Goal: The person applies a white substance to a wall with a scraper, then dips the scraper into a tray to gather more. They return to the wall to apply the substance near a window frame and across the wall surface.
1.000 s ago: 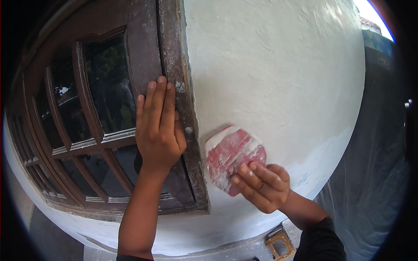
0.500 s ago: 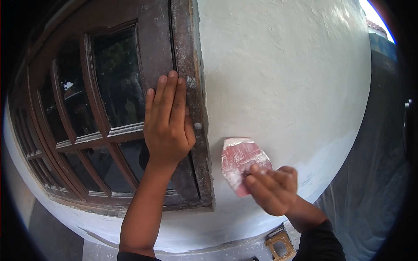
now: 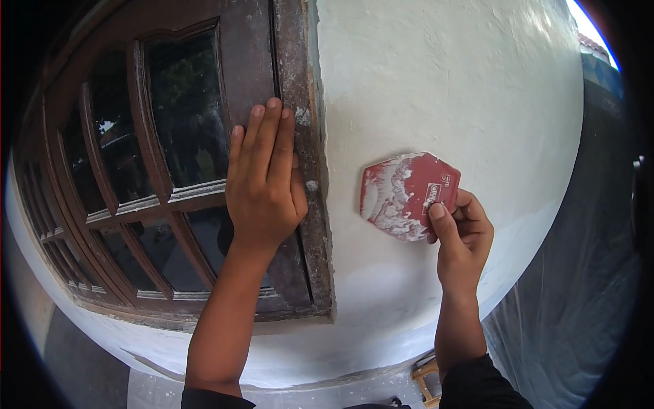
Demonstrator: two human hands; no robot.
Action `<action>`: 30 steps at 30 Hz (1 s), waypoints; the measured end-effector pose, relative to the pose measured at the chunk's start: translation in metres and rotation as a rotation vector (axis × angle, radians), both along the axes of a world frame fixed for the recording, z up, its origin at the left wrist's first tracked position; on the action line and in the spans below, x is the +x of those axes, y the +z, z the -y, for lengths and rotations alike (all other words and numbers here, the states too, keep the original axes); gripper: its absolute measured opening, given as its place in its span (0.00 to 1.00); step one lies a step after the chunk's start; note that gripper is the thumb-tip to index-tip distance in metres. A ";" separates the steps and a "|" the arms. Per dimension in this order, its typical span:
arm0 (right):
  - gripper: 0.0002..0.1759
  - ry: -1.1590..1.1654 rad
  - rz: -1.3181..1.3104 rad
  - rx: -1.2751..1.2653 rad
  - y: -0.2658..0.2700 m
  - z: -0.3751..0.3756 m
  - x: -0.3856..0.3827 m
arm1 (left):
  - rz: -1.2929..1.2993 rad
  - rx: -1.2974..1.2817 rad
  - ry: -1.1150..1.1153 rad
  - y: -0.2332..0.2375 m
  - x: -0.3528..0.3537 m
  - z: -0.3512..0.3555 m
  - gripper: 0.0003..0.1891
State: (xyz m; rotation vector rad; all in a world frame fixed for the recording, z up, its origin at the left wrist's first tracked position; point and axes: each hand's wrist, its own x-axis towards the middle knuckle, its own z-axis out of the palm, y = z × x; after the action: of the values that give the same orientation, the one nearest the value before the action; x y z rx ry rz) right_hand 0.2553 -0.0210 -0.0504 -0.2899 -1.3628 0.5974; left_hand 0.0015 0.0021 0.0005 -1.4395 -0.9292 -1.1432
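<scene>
My left hand [image 3: 266, 184] lies flat on the brown wooden window frame [image 3: 300, 82], its fingers stretched upward and nothing held. My right hand [image 3: 463, 228] pinches a red scraper [image 3: 436, 178] by its right edge, thumb on the face turned to me. White paste is smeared over the scraper's left and lower part. The scraper is at the pale plastered wall [image 3: 443, 82], right of the window; whether its edge touches the wall I cannot tell.
Glass panes [image 3: 184, 109] in wooden bars fill the left side. Dark plastic sheeting [image 3: 565, 286] hangs at the right. Low down, beneath my right forearm, a yellowish stool [image 3: 428, 382] stands on the tiled floor [image 3: 306, 399].
My right hand has moved up and to the right, turning the scraper so its printed face shows. My left hand has stayed on the window frame.
</scene>
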 end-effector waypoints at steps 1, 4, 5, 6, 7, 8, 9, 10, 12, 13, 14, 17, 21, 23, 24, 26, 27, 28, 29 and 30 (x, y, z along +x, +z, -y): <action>0.13 0.001 0.000 -0.001 0.000 0.002 -0.004 | -0.001 -0.007 0.008 0.000 0.001 0.000 0.27; 0.13 -0.022 0.076 -0.020 0.002 0.008 -0.027 | -0.001 -0.006 0.000 0.000 0.000 0.000 0.27; 0.13 -0.028 0.072 -0.021 -0.001 0.002 -0.024 | -0.005 -0.007 -0.006 0.000 0.000 -0.001 0.27; 0.13 -0.083 0.045 -0.047 -0.004 -0.004 -0.019 | -0.012 -0.008 -0.016 0.000 -0.001 -0.001 0.28; 0.13 -0.136 0.019 -0.071 -0.007 -0.008 -0.013 | -0.017 -0.007 -0.024 -0.001 -0.002 -0.002 0.29; 0.13 -0.112 -0.076 -0.060 -0.008 -0.011 -0.005 | -0.018 -0.004 -0.024 -0.001 -0.002 -0.003 0.29; 0.12 -0.139 -0.105 -0.101 -0.010 -0.012 0.007 | -0.015 -0.004 -0.017 -0.001 -0.001 -0.003 0.28; 0.12 -0.105 -0.142 -0.098 -0.010 -0.012 0.011 | -0.010 -0.006 -0.010 -0.001 -0.001 -0.003 0.28; 0.13 -0.039 -0.170 -0.093 -0.008 -0.011 0.008 | -0.008 -0.010 -0.010 -0.002 -0.001 -0.002 0.28; 0.13 -0.009 -0.164 -0.088 -0.004 -0.009 0.000 | -0.011 -0.013 -0.015 -0.001 -0.001 -0.002 0.28; 0.13 -0.034 -0.123 -0.087 -0.002 -0.008 -0.009 | -0.016 -0.015 -0.016 0.000 -0.001 -0.002 0.28; 0.12 -0.152 -0.091 -0.049 0.001 -0.014 -0.014 | -0.017 -0.013 -0.016 -0.001 -0.001 -0.002 0.28; 0.11 -0.150 -0.211 -0.079 -0.009 -0.016 0.011 | -0.002 -0.003 0.010 -0.001 0.000 -0.002 0.27; 0.12 -0.052 -0.193 -0.062 -0.006 -0.009 -0.004 | -0.007 -0.001 0.031 0.000 0.000 -0.002 0.27; 0.12 -0.037 -0.148 -0.076 -0.004 -0.005 -0.014 | -0.008 -0.002 0.034 0.000 0.000 -0.002 0.27; 0.13 -0.021 -0.099 -0.041 0.003 -0.005 -0.028 | -0.007 -0.007 0.042 -0.001 0.000 -0.001 0.27; 0.13 -0.071 -0.066 -0.041 0.006 -0.006 -0.030 | -0.007 -0.011 0.024 -0.001 0.000 -0.001 0.27; 0.13 -0.112 -0.108 -0.053 0.005 -0.011 -0.025 | -0.008 -0.015 0.005 -0.001 0.000 -0.001 0.27; 0.12 -0.154 -0.150 -0.063 0.003 -0.016 -0.015 | -0.011 -0.015 0.004 -0.001 -0.001 -0.001 0.27; 0.10 -0.151 -0.196 -0.050 0.002 -0.017 -0.003 | -0.010 -0.016 -0.001 -0.001 0.000 -0.002 0.27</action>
State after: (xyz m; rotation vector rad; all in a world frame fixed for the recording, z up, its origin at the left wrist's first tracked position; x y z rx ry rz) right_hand 0.2521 -0.0036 -0.0482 -0.3620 -1.1283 0.5200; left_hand 0.0011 0.0041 -0.0007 -1.4577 -0.9327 -1.1312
